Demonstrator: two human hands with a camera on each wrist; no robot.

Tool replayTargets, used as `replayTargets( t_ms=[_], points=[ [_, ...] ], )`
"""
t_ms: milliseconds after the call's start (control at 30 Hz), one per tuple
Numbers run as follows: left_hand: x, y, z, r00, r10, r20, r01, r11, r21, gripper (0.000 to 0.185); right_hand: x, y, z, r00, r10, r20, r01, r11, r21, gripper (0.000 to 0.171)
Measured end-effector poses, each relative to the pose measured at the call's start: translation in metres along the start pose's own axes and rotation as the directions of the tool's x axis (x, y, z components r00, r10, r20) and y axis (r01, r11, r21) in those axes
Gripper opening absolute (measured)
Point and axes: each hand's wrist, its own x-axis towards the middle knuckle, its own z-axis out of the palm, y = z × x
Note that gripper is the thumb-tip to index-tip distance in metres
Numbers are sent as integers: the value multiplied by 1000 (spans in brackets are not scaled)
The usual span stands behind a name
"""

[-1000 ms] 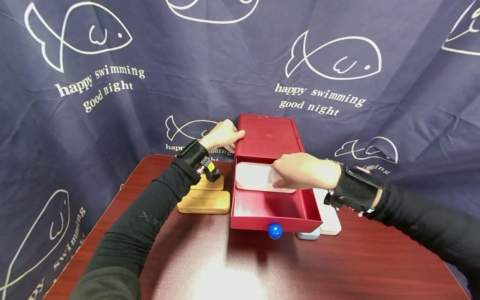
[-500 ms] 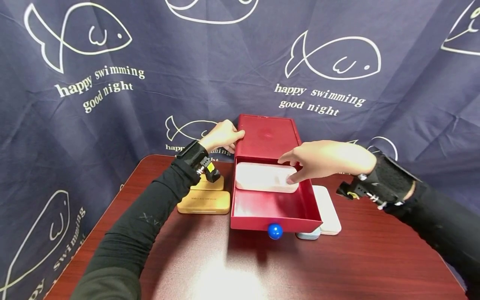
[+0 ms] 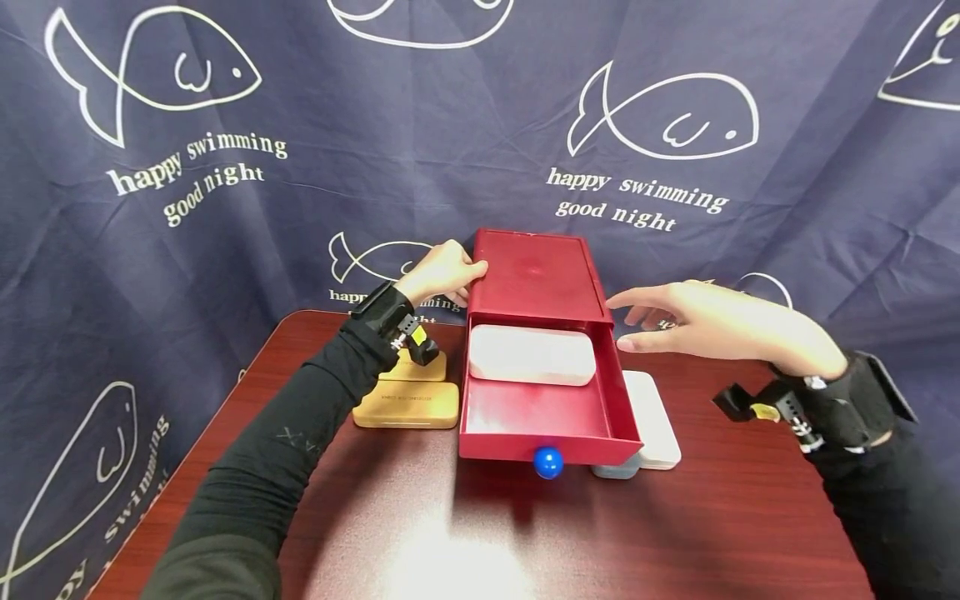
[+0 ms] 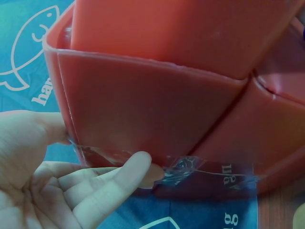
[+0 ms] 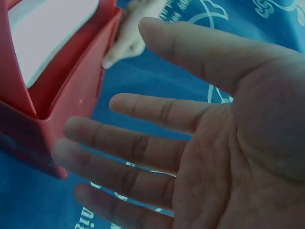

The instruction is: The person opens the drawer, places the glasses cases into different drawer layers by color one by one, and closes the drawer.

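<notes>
A red drawer box [image 3: 536,271] stands on the table with its drawer [image 3: 540,447] pulled out toward me. A blue ball knob [image 3: 548,462] sits on the drawer front. In the back part of the drawer lies a white case [image 3: 531,355] with rounded ends. My left hand [image 3: 444,271] grips the box's rear left side, thumb at the top edge; in the left wrist view its fingers [image 4: 136,169] lie against the red wall near clear tape. Just right of the box hangs my right hand [image 3: 693,321], fingers spread and holding nothing; touching the box or not, I cannot tell.
Two gold cases [image 3: 405,405] lie left of the box, partly behind the left wrist camera. On the right, a white case [image 3: 654,425] and a grey-blue one [image 3: 617,468] rest partly hidden by the drawer. A blue fish-print curtain [image 3: 420,125] hangs behind the table [image 3: 720,525].
My right hand has let go of the white case in the drawer, lifted out, and moved right past the box's side. The left hand has stayed in place on the box.
</notes>
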Motion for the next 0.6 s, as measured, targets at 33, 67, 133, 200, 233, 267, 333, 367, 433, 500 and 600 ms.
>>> replayTargets(
  t_ms=[33, 67, 133, 200, 233, 267, 333, 367, 433, 500, 600],
  points=[
    [0, 0, 0, 1000, -1, 0, 1, 1000, 1, 37, -3, 3, 2, 1000, 8, -17, -8, 1000, 3, 55],
    [0, -1, 0, 1000, -2, 1, 2, 1000, 2, 37, -6, 7, 5, 999, 11, -39, -11, 1000, 8, 54],
    [0, -1, 0, 1000, -4, 0, 4, 1000, 1, 37, -11, 12, 12, 996, 26, -85, -24, 999, 31, 52],
    [0, -2, -1, 1000, -5, -2, 5, 1000, 0, 37, -16, 17, 19, 990, 50, -134, -44, 998, 52, 50],
    [0, -2, -1, 1000, -5, -4, 5, 1000, -1, 37, -17, 19, 23, 985, 60, -163, -51, 997, 58, 49],
    [0, -2, -2, 1000, -5, -5, 5, 1000, -3, 37, -19, 22, 27, 979, 71, -191, -57, 995, 76, 48],
    [0, -1, -2, 1000, -4, -8, 4, 1000, -4, 37, -22, 27, 35, 965, 94, -244, -69, 992, 110, 45],
    [0, -1, -2, 1000, -5, -8, 5, 1000, -4, 37, -23, 30, 40, 958, 103, -268, -69, 989, 132, 43],
    [1, -2, -2, 1000, -4, -9, 4, 1000, -4, 37, -26, 39, 49, 943, 124, -309, -71, 982, 176, 41],
    [1, -2, -2, 1000, -2, -6, 2, 1000, -5, 37, -27, 48, 59, 928, 147, -342, -72, 972, 222, 39],
    [2, -3, -1, 1000, -1, -1, 1, 1000, -6, 37, -29, 64, 75, 915, 175, -363, -75, 959, 274, 38]
  ],
)
